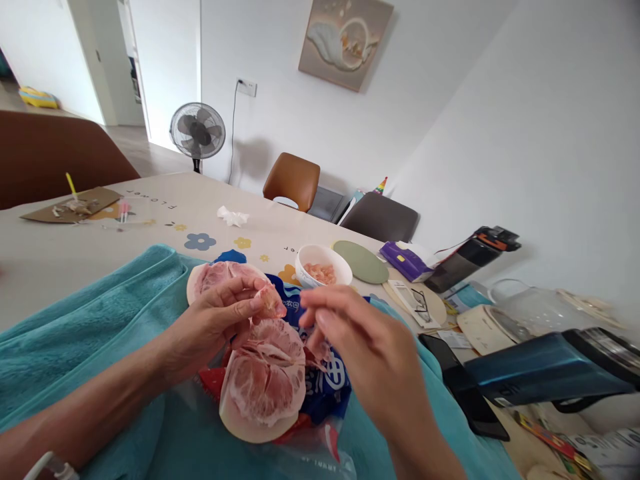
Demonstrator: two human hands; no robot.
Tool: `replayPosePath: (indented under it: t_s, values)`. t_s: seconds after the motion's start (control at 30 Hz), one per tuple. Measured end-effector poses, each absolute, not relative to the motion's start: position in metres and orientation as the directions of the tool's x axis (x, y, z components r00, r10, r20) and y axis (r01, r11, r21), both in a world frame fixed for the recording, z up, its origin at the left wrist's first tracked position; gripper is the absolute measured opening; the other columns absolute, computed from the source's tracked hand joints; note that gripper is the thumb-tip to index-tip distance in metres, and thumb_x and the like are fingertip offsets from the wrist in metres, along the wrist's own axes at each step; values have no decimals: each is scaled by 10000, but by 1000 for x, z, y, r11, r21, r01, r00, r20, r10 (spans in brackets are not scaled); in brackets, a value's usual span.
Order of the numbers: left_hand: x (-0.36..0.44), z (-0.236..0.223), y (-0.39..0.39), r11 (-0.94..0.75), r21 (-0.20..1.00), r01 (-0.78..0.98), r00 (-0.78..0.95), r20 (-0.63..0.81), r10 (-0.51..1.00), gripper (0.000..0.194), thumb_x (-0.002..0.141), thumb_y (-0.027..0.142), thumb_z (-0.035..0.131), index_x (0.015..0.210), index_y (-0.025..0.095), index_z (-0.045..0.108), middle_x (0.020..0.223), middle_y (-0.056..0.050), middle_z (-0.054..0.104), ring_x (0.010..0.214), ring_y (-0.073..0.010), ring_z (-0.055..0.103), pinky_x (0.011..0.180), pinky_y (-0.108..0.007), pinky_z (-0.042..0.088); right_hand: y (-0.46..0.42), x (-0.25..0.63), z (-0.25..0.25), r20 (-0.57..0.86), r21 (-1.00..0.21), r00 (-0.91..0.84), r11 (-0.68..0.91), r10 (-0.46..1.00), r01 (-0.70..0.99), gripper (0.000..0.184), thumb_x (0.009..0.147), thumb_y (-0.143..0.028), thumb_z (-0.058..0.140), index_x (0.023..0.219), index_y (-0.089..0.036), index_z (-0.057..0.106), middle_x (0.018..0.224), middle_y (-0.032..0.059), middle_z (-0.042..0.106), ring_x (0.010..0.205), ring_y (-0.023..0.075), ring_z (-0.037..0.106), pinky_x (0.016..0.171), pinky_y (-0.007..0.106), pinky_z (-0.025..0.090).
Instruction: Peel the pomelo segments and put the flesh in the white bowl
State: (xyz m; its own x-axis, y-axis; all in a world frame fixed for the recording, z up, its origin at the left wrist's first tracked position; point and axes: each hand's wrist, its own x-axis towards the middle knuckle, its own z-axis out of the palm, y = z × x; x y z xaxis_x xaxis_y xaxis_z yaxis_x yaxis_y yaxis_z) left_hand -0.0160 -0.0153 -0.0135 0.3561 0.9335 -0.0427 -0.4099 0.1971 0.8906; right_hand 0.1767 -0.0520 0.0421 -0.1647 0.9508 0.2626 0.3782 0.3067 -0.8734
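Observation:
My left hand (223,319) pinches a peeled piece of pink pomelo flesh (271,302) between thumb and fingertips, above the fruit. My right hand (367,347) hovers just to the right of it, fingers bent and drawn together; whatever may be between its fingertips is hidden. Below both hands lies a pomelo half (265,387) with pale rind and pink flesh, cut side up. Another pomelo portion (205,279) sits behind my left hand. Under the fruit is a blue and red plastic bag (325,393). A white bowl (303,257) behind my right hand contains peeled pink pieces.
A teal towel (130,320) covers the table's near side. At right lie a green oval mat (361,261), a purple pack (405,260), glasses (420,303), a dark phone (465,387) and a blue bottle (540,367). Crumpled tissue (233,216) and cardboard (70,205) lie farther back.

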Motion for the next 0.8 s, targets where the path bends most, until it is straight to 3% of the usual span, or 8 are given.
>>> replayPosePath:
  t_s: [0.1,0.2,0.3,0.53,0.8]
  values:
    - [-17,-11,-16,166,903,-396,366,-10,930,147,836,328,687,891,194,662,802,16,618,506,-17,438,429,-118,359,-23,169,31,56,-977,-101,76,993,201,269,848,-385,621,1043,-212,688,967,56,682,838,173,634,635,272,522]
    - [-18,-12,-18,142,913,-382,384,17,923,131,843,313,680,894,193,668,797,15,608,516,-22,445,447,-128,382,-11,164,18,-173,-983,-291,-185,941,-13,385,798,-455,686,1065,-178,665,864,40,650,765,149,614,572,239,502]
    - [-18,-14,-19,125,919,-374,378,28,926,130,849,305,674,918,194,670,810,4,608,586,-50,491,476,-139,412,-12,162,13,-241,-945,-414,-310,878,-107,328,738,-395,756,952,-158,677,766,1,601,611,102,567,481,211,469]
    - [-17,-15,-20,70,927,-368,346,66,936,117,838,292,685,894,189,688,826,-7,616,635,-71,529,490,-148,434,-15,158,15,-206,-956,-387,-270,899,-118,173,709,-275,739,813,-143,696,701,-6,606,535,88,546,438,210,483]
    - [-17,-16,-19,218,858,-464,339,-55,939,114,797,271,718,882,226,655,716,32,585,569,-76,528,456,-159,452,-24,149,14,-76,-994,-290,-96,954,-55,182,783,-337,657,797,-160,698,581,-21,558,474,91,497,406,209,442]
